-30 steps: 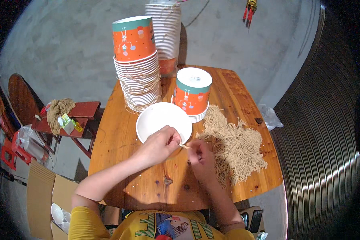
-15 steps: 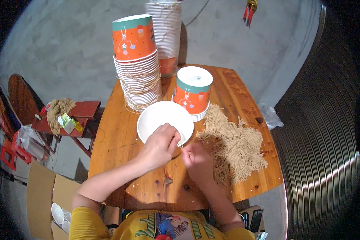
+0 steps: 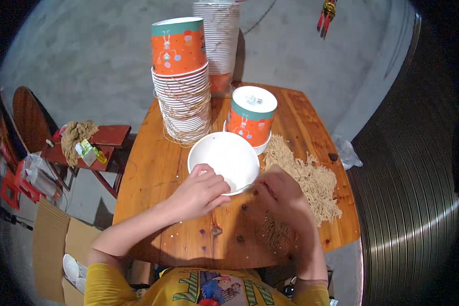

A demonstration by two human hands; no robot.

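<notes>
A round white bowl (image 3: 228, 155) is tilted toward me over the table, its outer side hidden. My left hand (image 3: 201, 191) is closed on its near left rim, thumb below and fingers curled over the edge. By the near right rim is my right hand (image 3: 280, 191), blurred, with its fingers bent in. A thin strand seems to run from the rim to these fingers; what they hold is unclear. Beyond my right hand lies a heap of tan strings (image 3: 313, 188), and a smaller loose bunch (image 3: 274, 232) sits below that hand.
Behind the bowl stand an upturned orange and green paper tub (image 3: 250, 120), a tall stack of tubs (image 3: 183, 102) wrapped in loose strings, and a bagged stack (image 3: 217, 41). All are on the wooden table (image 3: 199, 250). A red bench (image 3: 115, 136) and cardboard box (image 3: 51, 245) are at left.
Both hands were together pinching a strand at the bowl's near rim. Now they are apart: the left grips the rim, and the right has moved right and slightly up. The view shifted slightly.
</notes>
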